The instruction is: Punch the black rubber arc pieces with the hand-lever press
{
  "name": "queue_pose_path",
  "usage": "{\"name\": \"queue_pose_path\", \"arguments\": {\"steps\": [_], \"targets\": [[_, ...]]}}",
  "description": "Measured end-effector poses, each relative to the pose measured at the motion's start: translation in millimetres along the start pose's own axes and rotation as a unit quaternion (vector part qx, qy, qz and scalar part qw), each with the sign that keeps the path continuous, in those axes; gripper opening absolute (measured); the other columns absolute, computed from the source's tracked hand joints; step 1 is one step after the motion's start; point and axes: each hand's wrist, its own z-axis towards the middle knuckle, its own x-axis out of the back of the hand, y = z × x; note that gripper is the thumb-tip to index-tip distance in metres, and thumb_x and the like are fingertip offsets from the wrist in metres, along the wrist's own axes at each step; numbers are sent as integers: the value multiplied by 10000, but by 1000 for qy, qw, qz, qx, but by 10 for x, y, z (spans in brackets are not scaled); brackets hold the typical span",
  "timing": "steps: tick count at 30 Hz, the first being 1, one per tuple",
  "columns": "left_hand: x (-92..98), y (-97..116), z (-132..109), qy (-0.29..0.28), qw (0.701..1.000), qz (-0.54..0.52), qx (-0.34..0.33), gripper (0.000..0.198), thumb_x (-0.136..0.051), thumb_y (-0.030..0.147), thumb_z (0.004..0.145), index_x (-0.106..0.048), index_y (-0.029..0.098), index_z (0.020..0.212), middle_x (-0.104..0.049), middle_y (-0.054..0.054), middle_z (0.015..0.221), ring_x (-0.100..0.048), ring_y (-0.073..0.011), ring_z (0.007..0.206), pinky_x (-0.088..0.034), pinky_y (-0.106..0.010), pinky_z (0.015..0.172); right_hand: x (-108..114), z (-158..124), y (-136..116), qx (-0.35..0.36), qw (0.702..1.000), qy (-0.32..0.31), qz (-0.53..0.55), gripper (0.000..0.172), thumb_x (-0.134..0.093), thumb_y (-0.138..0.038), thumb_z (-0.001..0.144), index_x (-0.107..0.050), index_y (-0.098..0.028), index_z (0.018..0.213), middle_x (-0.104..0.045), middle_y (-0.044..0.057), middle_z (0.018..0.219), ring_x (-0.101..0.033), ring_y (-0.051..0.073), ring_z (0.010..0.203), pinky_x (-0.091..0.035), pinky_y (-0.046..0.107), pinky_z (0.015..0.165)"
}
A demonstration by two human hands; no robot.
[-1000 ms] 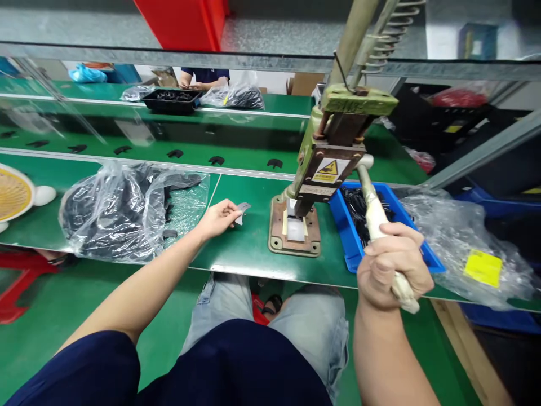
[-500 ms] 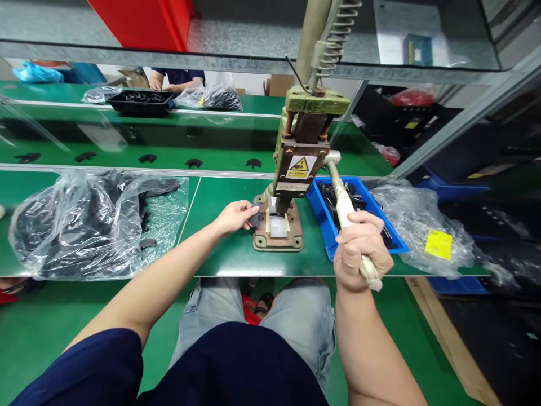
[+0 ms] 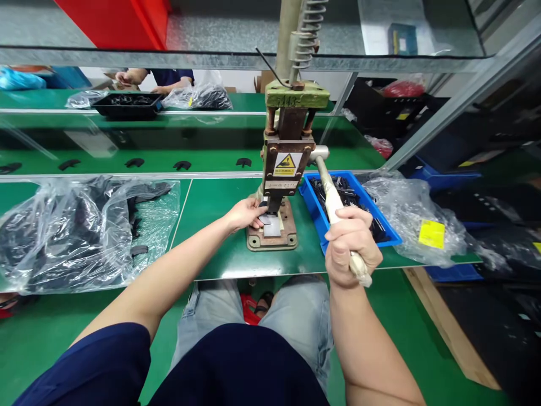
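The hand press (image 3: 289, 144) stands upright on the green surface (image 3: 220, 256), and the person's left hand (image 3: 246, 214) is right at it, fingers pinched narrow on a small dark piece (image 3: 262, 204). That piece sits at the left edge of the press's pale block (image 3: 273, 226), just beside the ram; I can't tell whether it touches the block. The right hand (image 3: 353, 245) is closed around the wrapped lever handle (image 3: 333, 200), which slants out from the press's right side. Right of the press is a blue bin (image 3: 313, 211) of black parts (image 3: 346, 196); well left of it lies a clear bag (image 3: 71, 237) holding dark pieces.
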Motion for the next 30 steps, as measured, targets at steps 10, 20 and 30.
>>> {"name": "queue_pose_path", "arguments": {"steps": [10,20,30], "targets": [[-38,183,183,-31,990,126,51,282,-836,362,943,-661,171,1052,-669,23,610,-640,-115,444,-490,-188,447,-26,-25,9,2,1000,16,16,334,-669,-370,967,-554,-249,678,-608,-27,645,-705,224,844,-504,550,1019],[-100,136,47,4,992,122,43,312,-641,442,1068,-623,161,1202,-667,6,596,-630,-128,442,-479,-194,461,17,31,-17,7,1000,-9,-8,326,-679,-374,942,-563,-239,669,-638,-28,663,-691,208,826,-520,539,1011],[804,-433,-949,40,910,353,-215,315,-607,334,1054,-718,188,1311,-757,-118,1335,-714,-248,1247,-555,-394,1122,-147,105,433,107,982,153,11,699,-725,-704,748,-305,-224,461,-395,-28,385,-486,169,396,-527,493,647]]}}
